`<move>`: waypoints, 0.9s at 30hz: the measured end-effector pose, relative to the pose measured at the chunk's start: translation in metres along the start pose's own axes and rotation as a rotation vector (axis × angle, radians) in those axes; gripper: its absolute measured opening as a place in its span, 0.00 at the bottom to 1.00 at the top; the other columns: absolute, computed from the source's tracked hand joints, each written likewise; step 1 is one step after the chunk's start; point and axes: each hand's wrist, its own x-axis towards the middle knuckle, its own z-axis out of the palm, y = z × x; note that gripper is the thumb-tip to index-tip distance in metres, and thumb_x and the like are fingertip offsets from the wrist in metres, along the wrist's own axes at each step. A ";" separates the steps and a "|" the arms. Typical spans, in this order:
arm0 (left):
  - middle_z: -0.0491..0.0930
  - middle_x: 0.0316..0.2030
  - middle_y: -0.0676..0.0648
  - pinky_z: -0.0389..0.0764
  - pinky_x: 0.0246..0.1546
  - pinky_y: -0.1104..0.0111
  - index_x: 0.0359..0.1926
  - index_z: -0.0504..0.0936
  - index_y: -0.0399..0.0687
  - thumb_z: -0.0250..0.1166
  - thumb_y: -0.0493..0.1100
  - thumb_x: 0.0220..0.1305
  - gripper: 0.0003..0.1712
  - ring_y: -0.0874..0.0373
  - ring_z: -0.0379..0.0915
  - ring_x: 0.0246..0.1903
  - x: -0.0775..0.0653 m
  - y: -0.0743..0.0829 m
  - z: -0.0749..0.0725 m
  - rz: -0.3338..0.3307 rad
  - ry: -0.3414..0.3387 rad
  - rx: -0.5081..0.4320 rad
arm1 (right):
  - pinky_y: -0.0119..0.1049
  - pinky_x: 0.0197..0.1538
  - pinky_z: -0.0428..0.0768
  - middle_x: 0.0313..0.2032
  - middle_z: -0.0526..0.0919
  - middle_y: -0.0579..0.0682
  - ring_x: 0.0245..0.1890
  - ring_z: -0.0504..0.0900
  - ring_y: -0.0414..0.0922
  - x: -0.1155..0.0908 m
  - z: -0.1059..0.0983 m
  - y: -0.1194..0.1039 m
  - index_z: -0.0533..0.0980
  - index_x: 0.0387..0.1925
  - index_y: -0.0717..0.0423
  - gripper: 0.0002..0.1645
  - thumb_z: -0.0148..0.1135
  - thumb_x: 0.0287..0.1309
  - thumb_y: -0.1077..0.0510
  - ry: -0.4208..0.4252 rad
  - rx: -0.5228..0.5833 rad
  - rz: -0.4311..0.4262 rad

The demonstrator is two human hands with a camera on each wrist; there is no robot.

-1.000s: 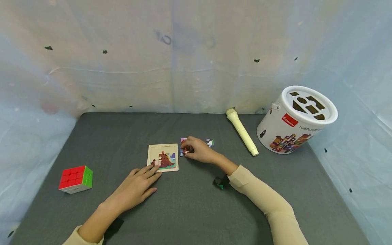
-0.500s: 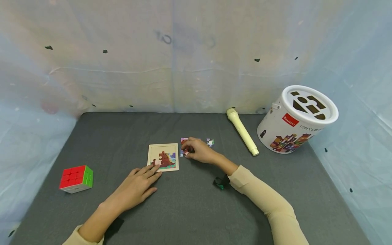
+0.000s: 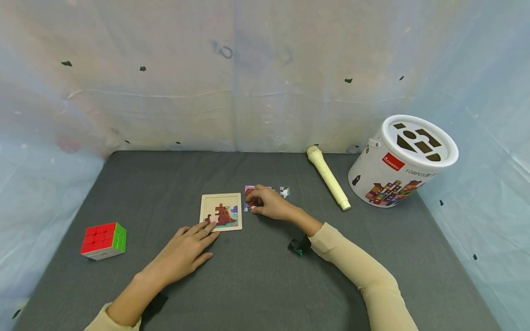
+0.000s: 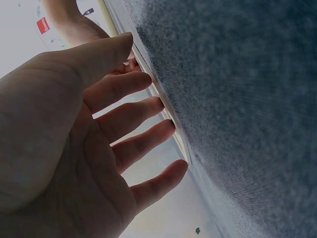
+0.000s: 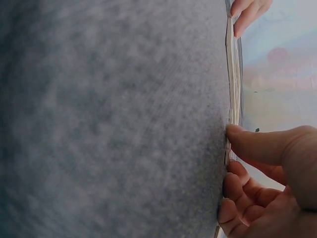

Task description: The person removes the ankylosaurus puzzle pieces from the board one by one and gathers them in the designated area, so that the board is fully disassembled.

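Note:
A small square wooden puzzle board (image 3: pixel 210 202) lies on the dark cloth, its lower right filled with pieces that show a brown dinosaur. My left hand (image 3: pixel 182 257) rests fingertips on the board's near left edge, fingers straight and spread; in the left wrist view those fingertips (image 4: pixel 168 126) are right at the wooden edge. Just right of the board, my right hand (image 3: pixel 270 203) pinches a reddish puzzle piece (image 3: pixel 249 189) between thumb and curled fingers, covering much of it. In the right wrist view the thumb (image 5: pixel 237 135) meets the piece's thin edge.
Another puzzle piece (image 3: pixel 284 192) lies behind the right hand. A pale yellow toy microphone (image 3: pixel 328 178) lies farther right, beside a white block bucket (image 3: pixel 397 168) with a shape-hole lid. A puzzle cube (image 3: pixel 102 241) sits at the left. Plastic sheeting (image 3: pixel 265 92) hangs behind the table.

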 end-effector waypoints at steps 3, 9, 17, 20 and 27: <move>0.70 0.67 0.38 0.73 0.53 0.45 0.65 0.77 0.40 0.70 0.51 0.63 0.33 0.42 0.67 0.66 0.000 0.000 -0.001 0.001 0.002 -0.002 | 0.35 0.43 0.76 0.44 0.77 0.55 0.39 0.77 0.47 0.000 0.000 0.000 0.81 0.50 0.62 0.16 0.69 0.61 0.64 -0.003 -0.003 0.003; 0.70 0.67 0.37 0.73 0.53 0.46 0.64 0.78 0.41 0.71 0.51 0.63 0.33 0.42 0.68 0.65 0.000 0.000 -0.001 0.005 0.007 -0.003 | 0.34 0.41 0.75 0.43 0.77 0.55 0.38 0.76 0.48 0.000 -0.001 0.001 0.81 0.51 0.62 0.17 0.70 0.60 0.63 -0.010 0.003 0.007; 0.71 0.66 0.37 0.73 0.53 0.45 0.64 0.78 0.41 0.71 0.51 0.62 0.33 0.42 0.69 0.65 -0.001 -0.001 -0.001 -0.002 0.003 -0.004 | 0.35 0.38 0.73 0.41 0.76 0.54 0.35 0.74 0.49 0.011 -0.006 -0.007 0.81 0.52 0.62 0.19 0.72 0.59 0.63 -0.005 0.011 -0.030; 0.71 0.66 0.38 0.73 0.52 0.45 0.64 0.78 0.41 0.71 0.52 0.62 0.33 0.42 0.69 0.65 -0.001 -0.002 -0.001 -0.002 0.003 0.000 | 0.38 0.43 0.76 0.44 0.78 0.56 0.40 0.77 0.50 0.023 -0.004 -0.017 0.80 0.54 0.63 0.20 0.70 0.60 0.65 -0.029 0.028 -0.055; 0.71 0.66 0.38 0.74 0.52 0.46 0.64 0.78 0.41 0.71 0.51 0.62 0.32 0.42 0.68 0.65 0.001 -0.003 0.000 0.015 0.014 -0.002 | 0.31 0.45 0.76 0.48 0.78 0.56 0.43 0.78 0.47 0.048 0.012 -0.037 0.77 0.58 0.64 0.25 0.70 0.60 0.63 -0.154 -0.001 -0.061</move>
